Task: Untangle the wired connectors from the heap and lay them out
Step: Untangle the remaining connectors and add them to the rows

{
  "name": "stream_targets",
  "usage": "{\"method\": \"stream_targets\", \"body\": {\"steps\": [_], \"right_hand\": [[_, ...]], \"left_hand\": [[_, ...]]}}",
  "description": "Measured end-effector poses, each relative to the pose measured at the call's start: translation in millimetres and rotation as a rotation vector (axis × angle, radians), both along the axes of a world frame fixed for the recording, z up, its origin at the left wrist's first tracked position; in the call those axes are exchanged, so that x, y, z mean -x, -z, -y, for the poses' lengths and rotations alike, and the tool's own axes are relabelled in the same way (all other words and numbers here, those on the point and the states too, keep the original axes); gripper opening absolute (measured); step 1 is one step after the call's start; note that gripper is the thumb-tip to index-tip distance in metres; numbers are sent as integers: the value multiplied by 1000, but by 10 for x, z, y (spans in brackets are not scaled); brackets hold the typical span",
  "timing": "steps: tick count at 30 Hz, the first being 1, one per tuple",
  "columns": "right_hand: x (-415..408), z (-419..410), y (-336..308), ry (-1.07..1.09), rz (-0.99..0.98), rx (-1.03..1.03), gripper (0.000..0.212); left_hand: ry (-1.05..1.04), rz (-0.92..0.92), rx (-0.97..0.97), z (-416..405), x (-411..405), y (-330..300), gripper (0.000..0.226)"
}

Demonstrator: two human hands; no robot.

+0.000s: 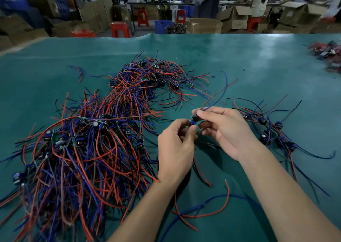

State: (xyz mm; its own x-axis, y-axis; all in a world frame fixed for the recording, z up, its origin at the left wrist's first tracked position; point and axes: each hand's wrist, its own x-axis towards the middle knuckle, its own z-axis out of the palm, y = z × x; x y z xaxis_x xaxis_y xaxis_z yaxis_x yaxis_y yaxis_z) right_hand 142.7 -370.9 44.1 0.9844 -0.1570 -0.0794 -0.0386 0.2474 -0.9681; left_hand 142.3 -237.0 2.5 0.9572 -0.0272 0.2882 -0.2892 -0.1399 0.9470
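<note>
both hands meet over the green table (pixel 239 61), pinching one wired connector (pixel 193 121) between them: left hand (pixel 175 147) grips from below-left, right hand (pixel 223 129) from above-right. its wires run up-right and down toward the person, so its long axis lies near-to-far. the laid-out row (pixel 271 131) lies right, nearer the right hand; the heap (pixel 88 140) lies left.

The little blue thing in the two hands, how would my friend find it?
Start at the big heap of red and blue wires on the green table cover, then look right to the two bare hands. Between their fingertips sits the small blue connector, the only one lifted off the cover.
</note>
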Motion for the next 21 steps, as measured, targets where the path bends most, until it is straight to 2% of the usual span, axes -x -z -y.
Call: {"method": "stream_targets", "body": {"steps": [4,9,15,18,21], "right_hand": [[-5,22,24,0,-17,52,12],[-14,79,24,90,6,223,13],[-1,163,-17,138,92,388,35],[-6,269,-42,208,116,366,32],[-1,402,-72,371,151,325,25]], "left_hand": [[2,37,-64,-7,3,-6,4],[34,-19,-65,13,9,-10,9],[54,1,-136,7,22,-38,16],[71,1,-141,10,36,-52,16],[97,8,-169,10,47,-54,13]]}}
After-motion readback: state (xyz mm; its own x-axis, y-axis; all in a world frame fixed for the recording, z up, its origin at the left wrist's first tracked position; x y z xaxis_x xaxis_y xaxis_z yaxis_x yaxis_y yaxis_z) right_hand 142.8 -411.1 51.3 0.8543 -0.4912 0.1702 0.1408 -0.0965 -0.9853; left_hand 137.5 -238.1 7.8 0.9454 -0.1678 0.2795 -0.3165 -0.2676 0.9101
